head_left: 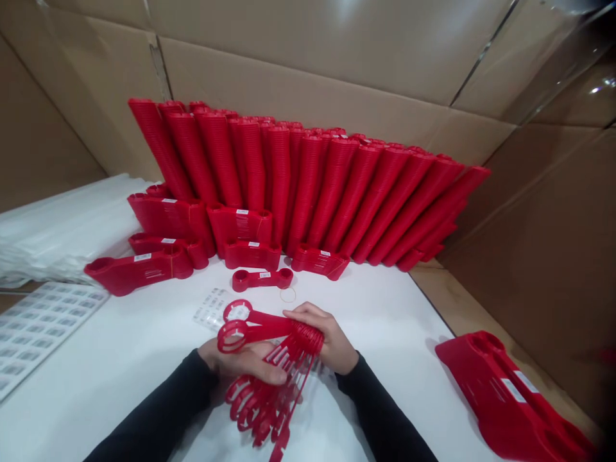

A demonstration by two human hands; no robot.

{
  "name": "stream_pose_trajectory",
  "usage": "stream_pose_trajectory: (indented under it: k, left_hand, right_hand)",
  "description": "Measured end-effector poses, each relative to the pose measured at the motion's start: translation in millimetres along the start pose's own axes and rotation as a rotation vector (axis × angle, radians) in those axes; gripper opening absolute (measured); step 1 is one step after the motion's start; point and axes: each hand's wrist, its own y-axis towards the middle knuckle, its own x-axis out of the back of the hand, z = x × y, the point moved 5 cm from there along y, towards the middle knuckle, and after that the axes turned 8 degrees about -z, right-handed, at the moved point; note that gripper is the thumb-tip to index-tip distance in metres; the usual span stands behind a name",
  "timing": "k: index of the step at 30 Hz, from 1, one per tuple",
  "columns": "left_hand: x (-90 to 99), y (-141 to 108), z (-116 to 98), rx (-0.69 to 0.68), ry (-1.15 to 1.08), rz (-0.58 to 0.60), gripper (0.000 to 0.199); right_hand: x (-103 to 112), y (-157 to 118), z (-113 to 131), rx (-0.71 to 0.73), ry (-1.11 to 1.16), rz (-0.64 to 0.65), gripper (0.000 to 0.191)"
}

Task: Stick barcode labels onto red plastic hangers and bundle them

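A fanned bunch of thin red plastic strips with ring-shaped ends (262,401) is between my two hands above the white table. My right hand (332,337) grips the gathered end, its fingers wrapped round the strips. My left hand (250,362) holds the spread part from the left, thumb laid across the strips. Two strips (264,330) stick out to the left above that thumb, apart from the others that hang down. My left fingers are partly hidden behind the bunch. Just beyond my hands lie a small stack of red strips (262,277) with a label and a thin rubber band (287,294).
Tall red stacks (289,186) lean against the cardboard wall (308,83). Labelled bundles (142,269) stand before them, and more bundles (510,398) lie at the right edge. Label sheets (43,327) and white plastic bags (67,224) are at left; a smaller label sheet (209,308) is near my hands.
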Motion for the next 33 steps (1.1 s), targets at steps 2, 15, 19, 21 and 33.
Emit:
stream_pose_trajectory:
  k: [2,15,19,21,33]
  left_hand:
    - [0.6,1.0,4.5,0.033,0.026,-0.001,0.024]
    - [14.8,6.7,14.5,-0.006,-0.004,-0.052,0.026]
    - [9.7,3.2,3.2,-0.013,0.027,-0.05,0.029]
    - [8.4,-0.7,-1.8,-0.034,0.038,-0.068,0.03]
    - [11.3,1.4,17.1,0.048,-0.011,-0.029,0.016]
  right_hand:
    - [-2.2,0.1,-0.8,-0.022,0.01,0.038,0.03]
    - [-3.1,0.1,-4.5,-0.043,0.045,0.062,0.03]
    - [-6.4,0.0,-5.3,-0.052,0.046,0.095,0.031]
    - [-8.0,0.1,-3.7,-0.053,0.04,0.106,0.031]
    - [-2.9,1.8,-3.5,-0.085,0.07,0.088,0.028]
